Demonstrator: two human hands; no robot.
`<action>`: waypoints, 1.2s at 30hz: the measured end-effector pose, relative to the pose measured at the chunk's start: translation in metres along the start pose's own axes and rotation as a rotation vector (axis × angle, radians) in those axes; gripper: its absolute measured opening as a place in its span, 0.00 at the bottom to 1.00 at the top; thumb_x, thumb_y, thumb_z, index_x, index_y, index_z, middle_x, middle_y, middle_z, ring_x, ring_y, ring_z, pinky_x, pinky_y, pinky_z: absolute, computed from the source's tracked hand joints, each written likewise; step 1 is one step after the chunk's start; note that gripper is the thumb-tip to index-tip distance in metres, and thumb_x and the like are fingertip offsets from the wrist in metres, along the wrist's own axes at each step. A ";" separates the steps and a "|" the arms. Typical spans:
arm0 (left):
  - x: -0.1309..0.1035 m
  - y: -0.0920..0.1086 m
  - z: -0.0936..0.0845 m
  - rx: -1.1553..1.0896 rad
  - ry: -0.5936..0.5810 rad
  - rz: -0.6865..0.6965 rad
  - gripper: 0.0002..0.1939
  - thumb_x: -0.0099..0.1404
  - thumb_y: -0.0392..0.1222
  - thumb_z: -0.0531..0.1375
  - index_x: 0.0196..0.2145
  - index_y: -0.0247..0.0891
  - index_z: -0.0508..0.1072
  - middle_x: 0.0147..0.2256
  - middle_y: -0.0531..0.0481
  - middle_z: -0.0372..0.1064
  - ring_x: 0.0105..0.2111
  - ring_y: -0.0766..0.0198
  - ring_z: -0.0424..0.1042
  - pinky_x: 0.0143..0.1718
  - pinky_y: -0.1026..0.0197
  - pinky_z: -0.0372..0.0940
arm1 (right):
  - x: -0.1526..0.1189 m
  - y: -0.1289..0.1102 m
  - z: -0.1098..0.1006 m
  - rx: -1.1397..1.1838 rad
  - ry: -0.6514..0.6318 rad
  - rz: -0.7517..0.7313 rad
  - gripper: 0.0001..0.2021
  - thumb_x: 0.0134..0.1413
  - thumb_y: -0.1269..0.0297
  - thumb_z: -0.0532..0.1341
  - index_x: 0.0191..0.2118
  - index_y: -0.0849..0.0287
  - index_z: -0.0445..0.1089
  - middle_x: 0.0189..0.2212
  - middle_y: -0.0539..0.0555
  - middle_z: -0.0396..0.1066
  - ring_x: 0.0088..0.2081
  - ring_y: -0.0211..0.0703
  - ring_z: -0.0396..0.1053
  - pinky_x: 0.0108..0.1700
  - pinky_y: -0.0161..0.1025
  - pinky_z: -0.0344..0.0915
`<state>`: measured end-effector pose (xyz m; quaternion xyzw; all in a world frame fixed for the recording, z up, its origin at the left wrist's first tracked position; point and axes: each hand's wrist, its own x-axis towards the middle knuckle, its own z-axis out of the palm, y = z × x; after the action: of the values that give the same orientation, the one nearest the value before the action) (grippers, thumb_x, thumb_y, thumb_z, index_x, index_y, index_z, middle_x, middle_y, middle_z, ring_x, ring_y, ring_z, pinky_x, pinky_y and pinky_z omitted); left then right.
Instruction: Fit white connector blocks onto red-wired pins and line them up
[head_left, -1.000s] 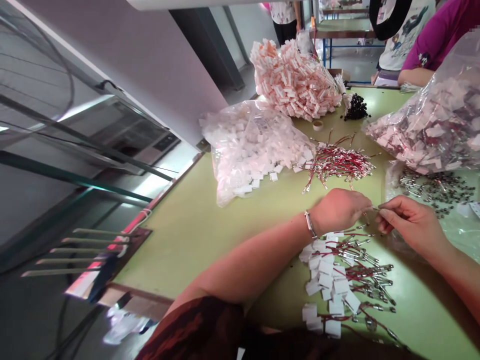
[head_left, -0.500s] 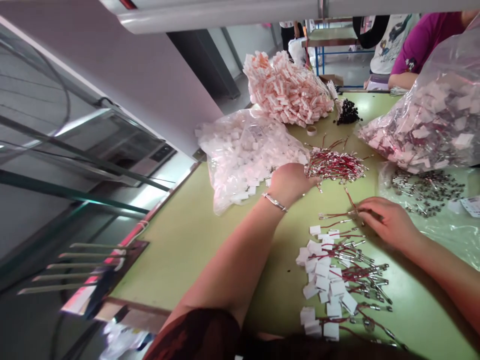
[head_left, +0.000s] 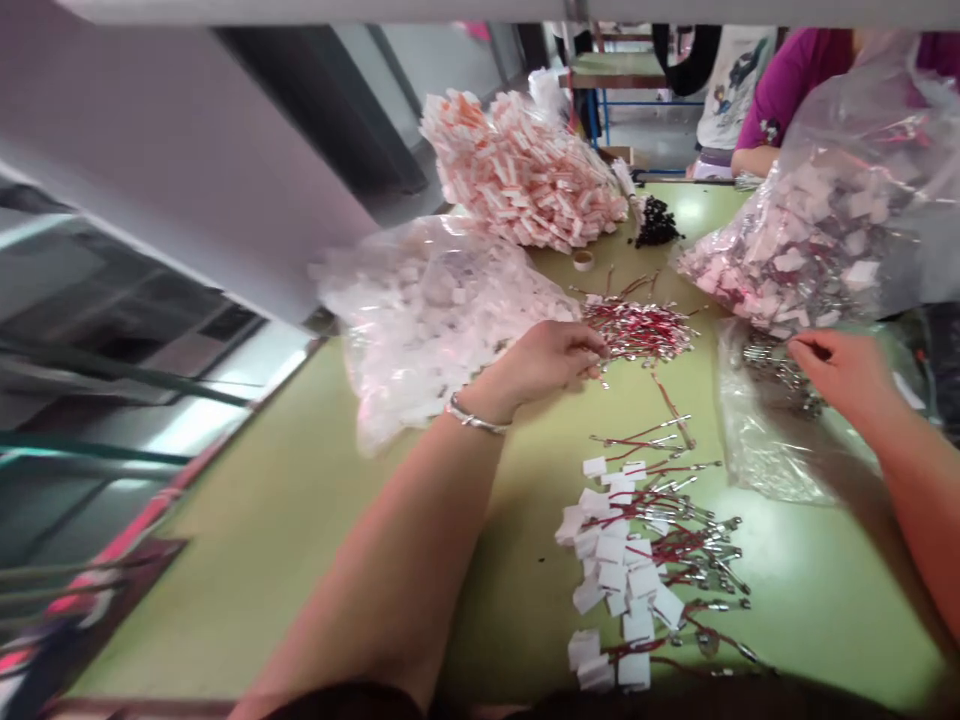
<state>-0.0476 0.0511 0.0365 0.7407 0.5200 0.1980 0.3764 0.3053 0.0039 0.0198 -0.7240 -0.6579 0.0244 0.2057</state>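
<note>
My left hand (head_left: 559, 358), with a bracelet at the wrist, is at the left edge of a pile of short red wires with metal ends (head_left: 645, 330). Its fingers are curled together; what they hold is too small to name. Over a clear bag of small metal parts (head_left: 780, 375) is my right hand (head_left: 844, 375), thumb and forefinger pinched at the parts. Between my arms lie rows of red wires with white blocks (head_left: 611, 550) and metal ends. A few loose red wires (head_left: 645, 438) lie above those rows.
Behind my left hand lies a bag of white pieces (head_left: 435, 300), with a heap of pink-white parts (head_left: 525, 180) beyond. Black parts (head_left: 658, 220) and a tape roll (head_left: 583, 260) sit centrally. A full bag (head_left: 810, 230) stands near a person in purple (head_left: 787, 95).
My right hand has left the loose wires and moved right and up to the metal parts. My left hand stays by the wire pile, its fingers now more visible. The view has shifted right.
</note>
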 end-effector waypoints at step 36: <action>-0.005 0.024 0.077 -0.177 0.029 0.102 0.14 0.67 0.43 0.49 0.29 0.36 0.70 0.20 0.54 0.62 0.22 0.69 0.62 0.26 0.65 0.57 | -0.005 -0.011 0.021 -0.432 -0.144 -0.170 0.13 0.57 0.70 0.52 0.43 0.65 0.71 0.38 0.63 0.72 0.38 0.53 0.70 0.36 0.43 0.61</action>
<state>0.0176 0.0150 0.0060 0.7272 0.4674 0.2727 0.4222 0.2880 0.0053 0.0035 -0.6898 -0.7193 -0.0828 -0.0002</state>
